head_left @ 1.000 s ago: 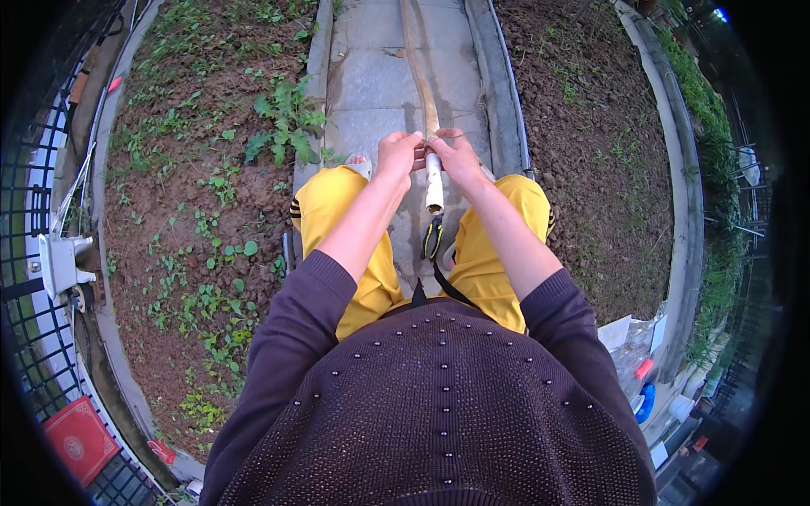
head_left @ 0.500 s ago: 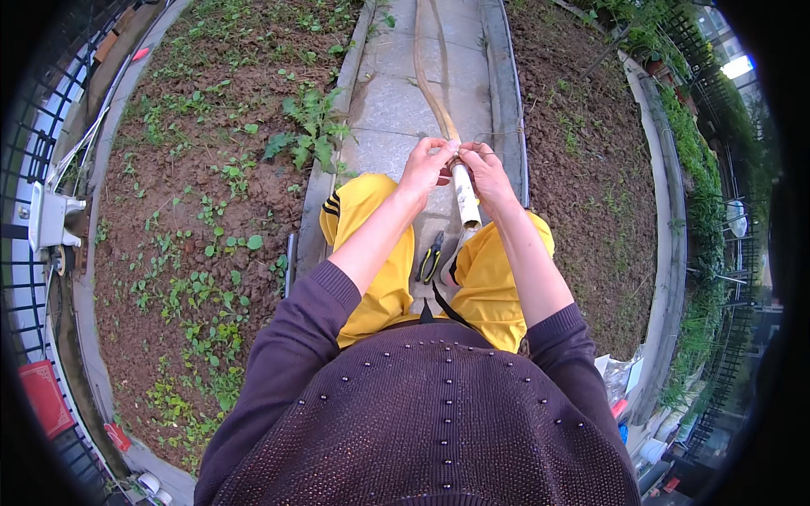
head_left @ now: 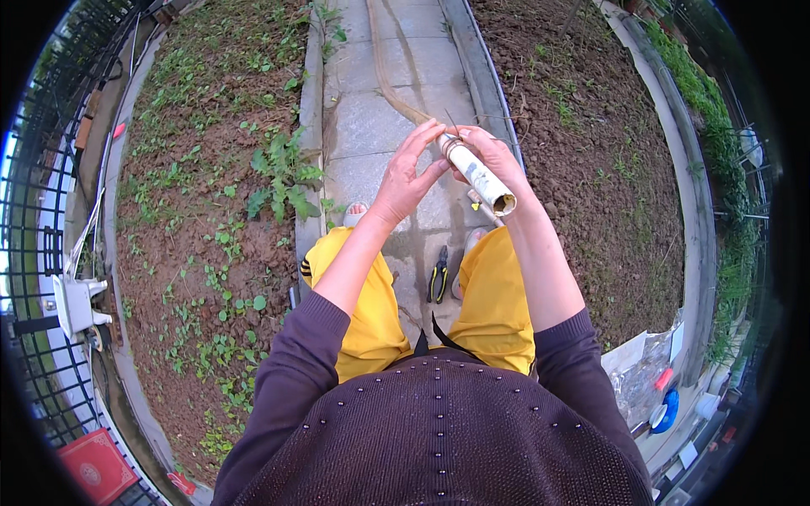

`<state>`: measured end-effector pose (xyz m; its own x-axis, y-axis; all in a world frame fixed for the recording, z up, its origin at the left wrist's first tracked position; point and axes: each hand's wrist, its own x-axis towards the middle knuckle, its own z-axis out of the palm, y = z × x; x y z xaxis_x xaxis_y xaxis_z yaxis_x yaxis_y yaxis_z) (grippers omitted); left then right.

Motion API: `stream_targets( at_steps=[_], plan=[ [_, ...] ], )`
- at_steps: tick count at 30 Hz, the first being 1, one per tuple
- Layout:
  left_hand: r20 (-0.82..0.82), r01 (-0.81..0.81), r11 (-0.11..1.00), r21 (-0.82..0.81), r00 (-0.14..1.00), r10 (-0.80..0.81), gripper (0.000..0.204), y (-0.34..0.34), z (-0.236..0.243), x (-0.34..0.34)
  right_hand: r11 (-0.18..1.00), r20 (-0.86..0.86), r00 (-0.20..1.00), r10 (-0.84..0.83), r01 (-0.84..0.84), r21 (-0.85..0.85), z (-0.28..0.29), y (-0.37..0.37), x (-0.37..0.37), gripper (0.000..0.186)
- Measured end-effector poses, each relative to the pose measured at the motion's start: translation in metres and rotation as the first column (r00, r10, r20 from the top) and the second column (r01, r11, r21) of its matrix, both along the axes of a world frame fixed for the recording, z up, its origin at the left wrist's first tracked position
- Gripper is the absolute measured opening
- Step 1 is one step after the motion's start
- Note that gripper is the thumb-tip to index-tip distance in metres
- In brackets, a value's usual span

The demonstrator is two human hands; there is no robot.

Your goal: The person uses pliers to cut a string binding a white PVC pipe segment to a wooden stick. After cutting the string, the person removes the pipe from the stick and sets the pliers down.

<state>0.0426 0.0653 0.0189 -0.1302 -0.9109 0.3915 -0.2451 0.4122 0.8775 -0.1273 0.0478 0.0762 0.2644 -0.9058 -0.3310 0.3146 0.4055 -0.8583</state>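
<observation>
Outdoor garden, daylight. Paved stone path (head_left: 396,126) with raised kerbs (head_left: 310,110); weedy soil bed (head_left: 202,211) on one side, bare soil bed (head_left: 591,169) on the other. Black metal fence (head_left: 38,253) and green hedge (head_left: 717,126) at the edges.

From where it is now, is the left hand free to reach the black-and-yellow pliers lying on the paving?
Probably yes: the left hand only rests open against the white pipe end, and the black-and-yellow pliers lie uncovered between the knees.

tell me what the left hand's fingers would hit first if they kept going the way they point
The left hand has its fingers aimed up and right at the near end of the white pipe held in the right hand. They would likely meet that pipe first.
</observation>
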Motion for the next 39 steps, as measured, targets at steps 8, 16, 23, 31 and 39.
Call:
stream_targets(
  at_steps=[8,16,23,31,39],
  plan=[
    [-0.091,-0.171,0.935,-0.311,0.985,0.150,0.051,-0.043,0.020,-0.019,0.998,0.146,0.989,0.007,0.003,-0.068,0.005,-0.044,0.011,0.034],
    [-0.417,-0.211,0.972,-0.102,0.896,0.151,0.043,-0.083,0.027,-0.011,1.000,0.129,0.991,0.020,-0.019,-0.010,0.028,-0.079,0.044,0.031],
    [-0.587,-0.097,0.994,-0.047,0.808,0.051,0.057,-0.111,0.029,0.016,0.947,-0.019,0.999,-0.033,0.026,-0.320,0.006,-0.086,0.059,0.027],
    [-0.690,0.058,0.998,-0.004,0.722,-0.045,0.062,-0.121,0.035,0.042,0.807,-0.297,0.955,0.016,-0.188,-0.560,-0.014,-0.085,0.052,0.020],
    [-0.715,0.115,0.992,0.046,0.697,-0.048,0.067,-0.121,0.026,0.063,0.827,-0.757,0.648,0.080,-0.467,-0.313,-0.018,-0.098,0.009,0.020]
  ],
)
